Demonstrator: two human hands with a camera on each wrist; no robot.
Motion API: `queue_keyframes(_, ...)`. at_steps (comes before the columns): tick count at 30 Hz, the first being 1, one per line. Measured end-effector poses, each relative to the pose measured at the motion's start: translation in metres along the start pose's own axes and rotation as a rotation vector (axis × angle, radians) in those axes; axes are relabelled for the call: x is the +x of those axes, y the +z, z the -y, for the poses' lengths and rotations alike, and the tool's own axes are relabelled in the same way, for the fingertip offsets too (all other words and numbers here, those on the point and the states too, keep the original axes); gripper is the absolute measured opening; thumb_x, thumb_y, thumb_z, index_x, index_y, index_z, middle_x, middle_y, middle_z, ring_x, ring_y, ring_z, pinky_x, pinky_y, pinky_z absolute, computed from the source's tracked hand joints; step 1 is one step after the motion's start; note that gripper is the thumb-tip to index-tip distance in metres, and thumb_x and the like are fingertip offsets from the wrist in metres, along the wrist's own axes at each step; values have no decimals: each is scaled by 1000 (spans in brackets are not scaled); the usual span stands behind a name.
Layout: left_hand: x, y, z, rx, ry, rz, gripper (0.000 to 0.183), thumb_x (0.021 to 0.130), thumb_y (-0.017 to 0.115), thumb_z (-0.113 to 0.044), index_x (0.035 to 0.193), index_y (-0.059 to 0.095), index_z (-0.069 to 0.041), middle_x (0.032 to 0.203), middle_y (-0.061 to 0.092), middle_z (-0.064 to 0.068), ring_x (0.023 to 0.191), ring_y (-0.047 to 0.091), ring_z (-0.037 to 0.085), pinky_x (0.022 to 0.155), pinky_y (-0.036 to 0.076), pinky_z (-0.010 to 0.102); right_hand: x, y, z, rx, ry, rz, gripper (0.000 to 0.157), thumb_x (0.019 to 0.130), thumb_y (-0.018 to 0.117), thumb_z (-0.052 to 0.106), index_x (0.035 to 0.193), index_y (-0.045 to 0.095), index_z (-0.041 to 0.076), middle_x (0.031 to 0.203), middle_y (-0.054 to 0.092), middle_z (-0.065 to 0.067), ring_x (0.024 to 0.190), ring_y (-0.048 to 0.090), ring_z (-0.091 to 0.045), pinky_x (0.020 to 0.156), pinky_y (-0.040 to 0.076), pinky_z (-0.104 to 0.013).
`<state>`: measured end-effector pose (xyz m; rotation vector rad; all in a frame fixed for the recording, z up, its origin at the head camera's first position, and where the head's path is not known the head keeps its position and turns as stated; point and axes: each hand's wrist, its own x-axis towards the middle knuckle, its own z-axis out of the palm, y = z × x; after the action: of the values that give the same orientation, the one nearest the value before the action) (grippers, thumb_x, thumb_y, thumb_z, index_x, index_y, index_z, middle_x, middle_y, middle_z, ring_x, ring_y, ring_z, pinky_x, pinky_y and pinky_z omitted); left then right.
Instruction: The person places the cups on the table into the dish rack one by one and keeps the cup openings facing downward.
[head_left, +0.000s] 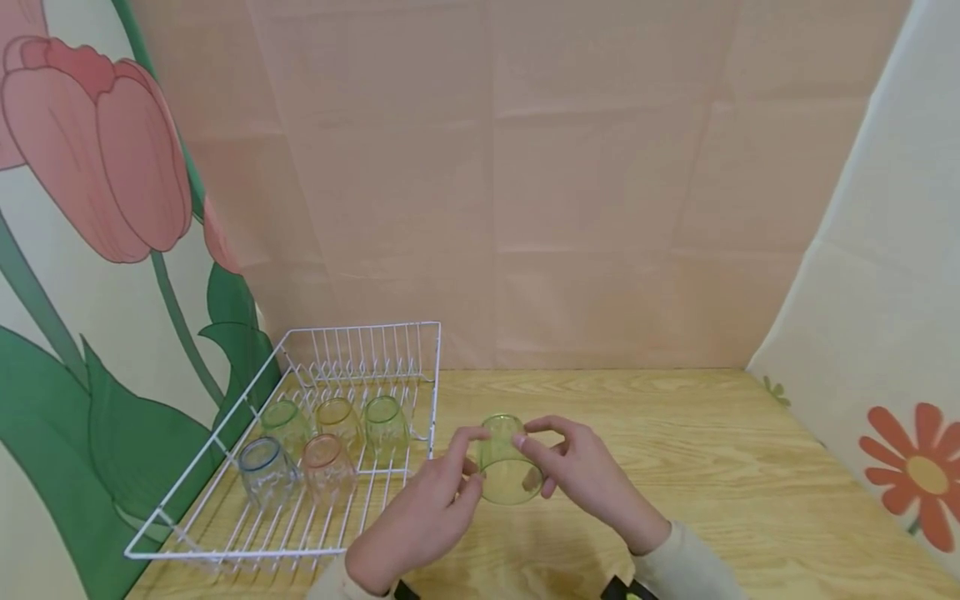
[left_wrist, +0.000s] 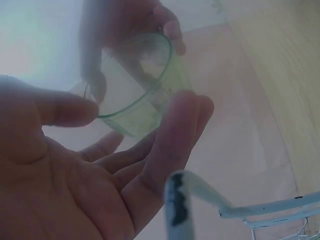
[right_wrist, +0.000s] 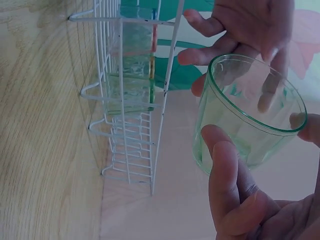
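A clear yellow-green drinking glass [head_left: 511, 481] is held between both hands above the wooden table, its wide mouth turned toward the head camera. My left hand [head_left: 431, 508] grips it from the left, thumb near the rim and a finger along the side. From the other side my right hand [head_left: 588, 475] holds it, the thumb on the upper part of the wall and other fingers partly hidden behind. In the right wrist view the green rim of the glass [right_wrist: 250, 145] shows plainly, with fingers of both hands around it. The left wrist view of the glass [left_wrist: 150, 112] is hazy.
To the left, a white wire dish rack [head_left: 247, 552] holds several tinted glasses, among them a blue one [head_left: 267, 475], a pinkish one [head_left: 327, 471] and a green one [head_left: 386, 433]. Wood-grain table [head_left: 675, 433] extends to the right. Printed cloth stands on both sides, with a plain backdrop [head_left: 525, 183] behind.
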<state>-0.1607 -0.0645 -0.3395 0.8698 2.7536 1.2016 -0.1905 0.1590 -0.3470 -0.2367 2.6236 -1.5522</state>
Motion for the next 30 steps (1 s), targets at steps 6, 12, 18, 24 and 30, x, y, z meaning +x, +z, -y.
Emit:
queue_keyframes(6, 0, -2, -2, -8, -23, -8, 36, 109, 35, -32, 141, 37, -16, 108, 70, 5, 78, 63, 9, 72, 52, 31, -1, -1, 1, -23, -14, 7, 64, 92, 64, 57, 133, 57, 9, 69, 72, -2, 59, 65, -26, 75, 52, -36)
queue_keyframes(12, 1, -1, -3, -28, -44, -34, 51, 107, 32, -52, 140, 38, -14, 111, 72, 8, 94, 70, 18, 78, 56, 37, -4, -1, 4, -18, -11, 8, 65, 89, 69, 54, 135, 56, 9, 72, 72, -1, 60, 65, -24, 69, 49, -35)
queue_keyframes(18, 2, -1, -2, -46, -60, -42, 54, 106, 33, -53, 141, 37, -11, 111, 72, 10, 93, 71, 19, 78, 57, 38, -6, 1, 5, -29, -6, -2, 66, 85, 76, 51, 133, 56, 10, 73, 71, -2, 62, 64, -23, 65, 48, -35)
queue_keyframes(24, 2, -1, -1, -46, -65, -62, 55, 105, 35, -55, 140, 37, -13, 108, 73, 10, 91, 71, 18, 78, 56, 38, -7, 2, 5, -31, -22, 2, 69, 83, 78, 50, 134, 56, 9, 73, 71, -2, 63, 63, -21, 65, 49, -35)
queue_keyframes(30, 1, -2, -1, -75, -70, -48, 56, 103, 42, -57, 139, 35, -14, 108, 72, 10, 86, 71, 15, 72, 56, 35, -7, 1, 5, -32, -34, 21, 67, 87, 74, 50, 135, 55, 8, 72, 70, -1, 63, 63, -20, 58, 47, -34)
